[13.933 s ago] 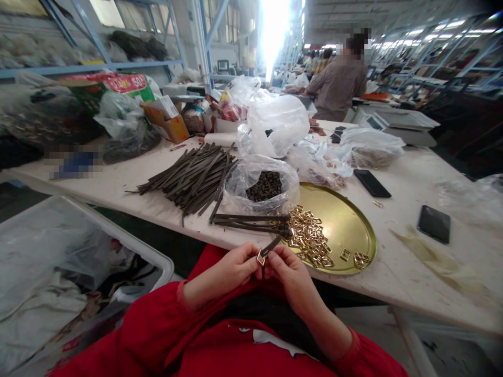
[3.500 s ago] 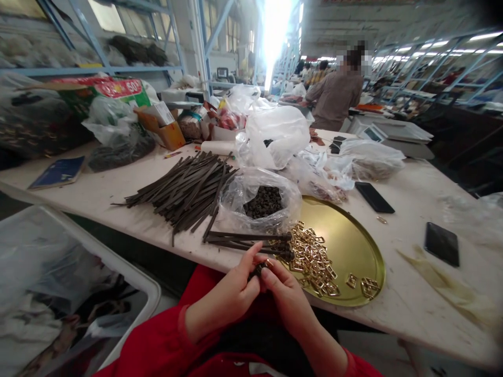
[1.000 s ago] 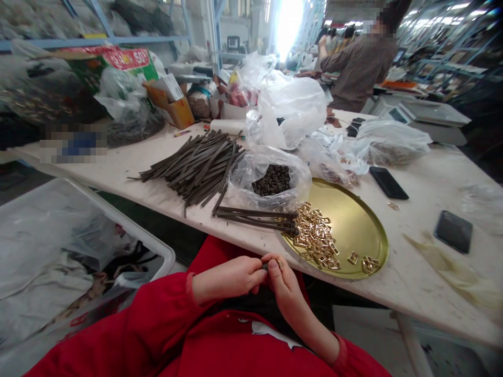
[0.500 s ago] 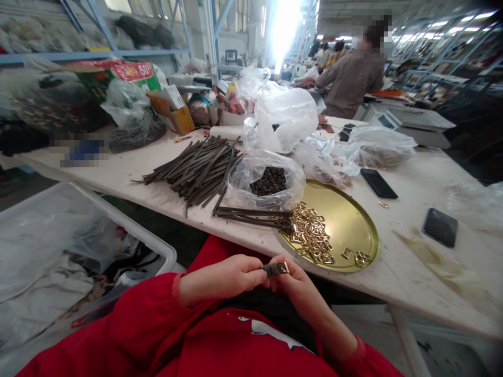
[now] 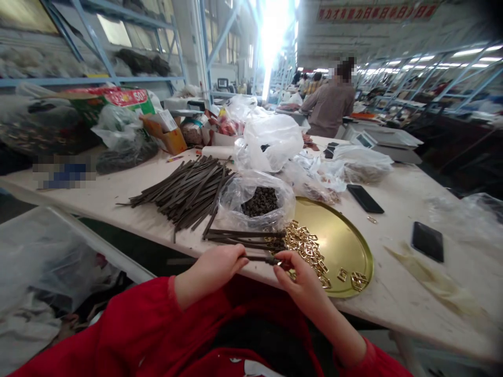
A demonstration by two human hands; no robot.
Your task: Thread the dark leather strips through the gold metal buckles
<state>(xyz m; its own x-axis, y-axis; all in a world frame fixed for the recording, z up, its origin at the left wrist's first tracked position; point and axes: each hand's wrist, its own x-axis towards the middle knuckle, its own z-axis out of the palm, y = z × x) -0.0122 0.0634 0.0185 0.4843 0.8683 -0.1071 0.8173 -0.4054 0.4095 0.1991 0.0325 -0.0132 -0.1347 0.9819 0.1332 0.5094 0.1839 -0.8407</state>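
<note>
A dark strap (image 5: 257,257) is stretched between my two hands over the table's near edge. My left hand (image 5: 216,272) pinches it partway along, and its blurred tail sticks out to the left. My right hand (image 5: 298,275) is closed on the buckle end, where a glint of metal shows between the fingers. Just beyond, several finished-looking straps (image 5: 243,236) lie side by side with their ends on the tray's rim. Gold buckles (image 5: 306,246) are heaped on the left part of the round gold tray (image 5: 334,225).
A plastic bag of small dark loops (image 5: 261,201) stands behind the straps. To its left spreads a pile of loose strips (image 5: 184,188). Two phones (image 5: 427,241) lie at the right. A white bin (image 5: 113,251) sits below the table's left edge. A person (image 5: 330,107) stands farther back.
Both hands have risen toward the table edge and moved apart. The strap, bunched between them before, now shows its length. The camera view has tilted upward.
</note>
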